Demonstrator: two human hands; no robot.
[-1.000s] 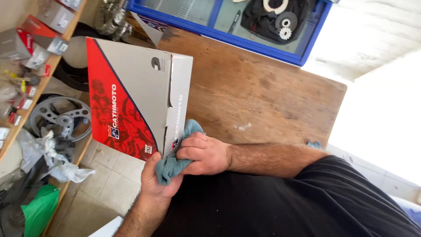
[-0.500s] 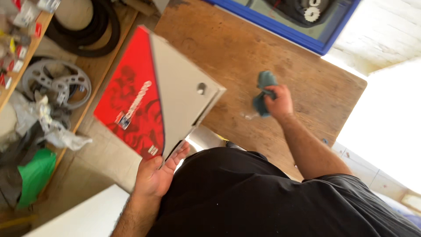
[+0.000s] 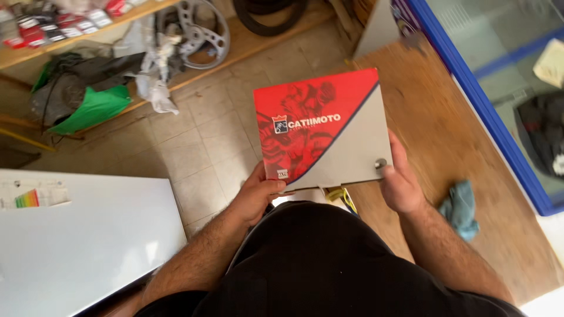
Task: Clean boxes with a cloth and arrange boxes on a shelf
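A flat red-and-grey box [image 3: 322, 129] is gripped at its near corners, left hand [image 3: 257, 196] and right hand [image 3: 399, 182] each closed on an edge, above a tiled floor [image 3: 200, 147]. Right: wooden counter [image 3: 446, 135] with a blue-green cloth [image 3: 461, 206]. Far left: shelf [image 3: 76, 41] of small red packages [image 3: 47, 23].

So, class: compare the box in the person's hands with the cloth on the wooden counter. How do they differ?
The box is stiff, flat-sided, red and grey; the cloth is soft, crumpled, blue-green. The box is held up by the left hand and the right hand; the cloth lies loose on the counter, untouched. The box looks much larger than the cloth.
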